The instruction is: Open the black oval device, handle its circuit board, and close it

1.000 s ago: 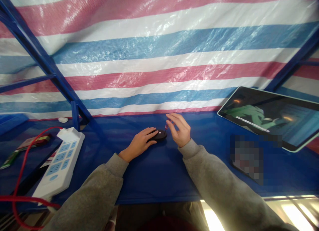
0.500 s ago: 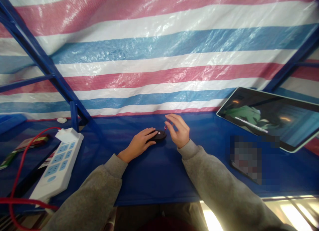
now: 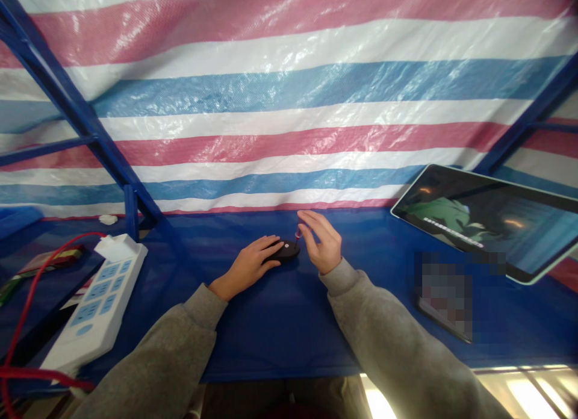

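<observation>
A black oval computer mouse (image 3: 289, 251), seemingly bottom up with a small pale spot on it, lies on the blue tabletop (image 3: 275, 335). My left hand (image 3: 250, 263) rests over its left end, fingers on top and thumb along the near side, holding it down. A small screwdriver (image 3: 297, 233) with a purplish-red handle stands nearly upright, its tip at the right part of the mouse. My right hand (image 3: 323, 244) pinches the handle between thumb and fingers. Whether the tip sits in a screw is too small to tell.
On the left lie a white power strip (image 3: 102, 298) with a red cable (image 3: 34, 286) and small packets (image 3: 54, 259). A tablet-like screen (image 3: 492, 220) leans at the right, near a blurred-out flat device (image 3: 445, 310). Behind hangs striped sheeting (image 3: 289, 142) between blue frame bars (image 3: 108, 160).
The view has shifted slightly. Both hands stay at the mouse, and the right fingers have moved only a little around the screwdriver handle.
</observation>
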{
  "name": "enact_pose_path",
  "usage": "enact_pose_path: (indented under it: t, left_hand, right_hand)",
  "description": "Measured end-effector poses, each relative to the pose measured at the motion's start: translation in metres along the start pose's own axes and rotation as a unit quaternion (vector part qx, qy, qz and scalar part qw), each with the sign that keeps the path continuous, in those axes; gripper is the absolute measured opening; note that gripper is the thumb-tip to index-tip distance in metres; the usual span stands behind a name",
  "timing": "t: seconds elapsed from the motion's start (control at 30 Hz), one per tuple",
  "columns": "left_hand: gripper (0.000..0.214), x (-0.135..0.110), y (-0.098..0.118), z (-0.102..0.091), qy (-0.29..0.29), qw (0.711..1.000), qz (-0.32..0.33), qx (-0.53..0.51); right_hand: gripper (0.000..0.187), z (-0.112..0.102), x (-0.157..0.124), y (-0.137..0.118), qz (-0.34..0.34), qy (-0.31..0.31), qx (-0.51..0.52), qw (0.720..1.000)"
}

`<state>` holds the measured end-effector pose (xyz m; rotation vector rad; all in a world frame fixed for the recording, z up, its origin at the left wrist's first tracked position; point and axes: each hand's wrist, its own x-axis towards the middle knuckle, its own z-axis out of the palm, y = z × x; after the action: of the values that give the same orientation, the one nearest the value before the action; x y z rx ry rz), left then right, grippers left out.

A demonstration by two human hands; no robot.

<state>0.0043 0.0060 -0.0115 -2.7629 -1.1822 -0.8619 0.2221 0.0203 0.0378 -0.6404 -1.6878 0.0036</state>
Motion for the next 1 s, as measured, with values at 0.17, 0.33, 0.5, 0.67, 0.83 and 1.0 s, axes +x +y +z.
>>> enact_pose_path:
  t: [0.17, 0.33, 0.5, 0.67, 0.83, 1.0]
  left_hand:
    - [0.047, 0.0004, -0.001, 0.0002, -0.002, 1.0, -0.002, 0.003]
    - [0.047, 0.0006, -0.0007, -0.0004, -0.008, 1.0, -0.004, 0.007]
    - [0.047, 0.0002, -0.0002, -0.0009, -0.008, 1.0, -0.007, 0.007]
    - [0.047, 0.0002, -0.0001, -0.001, -0.007, 1.0, -0.006, 0.007]
    - [0.046, 0.0005, -0.0002, -0.0013, -0.006, 1.0, 0.001, 0.011]
    - [0.046, 0.0001, -0.0007, -0.0011, -0.004, 1.0, 0.007, 0.012]
  right_hand:
    - [0.029, -0.0003, -0.0001, 0.0003, 0.011, -0.017, -0.005, 1.0]
    - [0.023, -0.0006, 0.0004, -0.0007, 0.027, -0.001, -0.001, 1.0]
    - [0.029, -0.0002, -0.0001, -0.0007, 0.009, -0.019, 0.009, 1.0]
    - [0.028, 0.0, -0.0008, -0.0008, 0.02, -0.013, -0.008, 1.0]
    - [0.028, -0.0002, -0.0003, -0.0012, 0.019, -0.012, -0.001, 1.0]
    - [0.025, 0.0001, -0.0006, -0.0005, 0.024, -0.015, 0.004, 1.0]
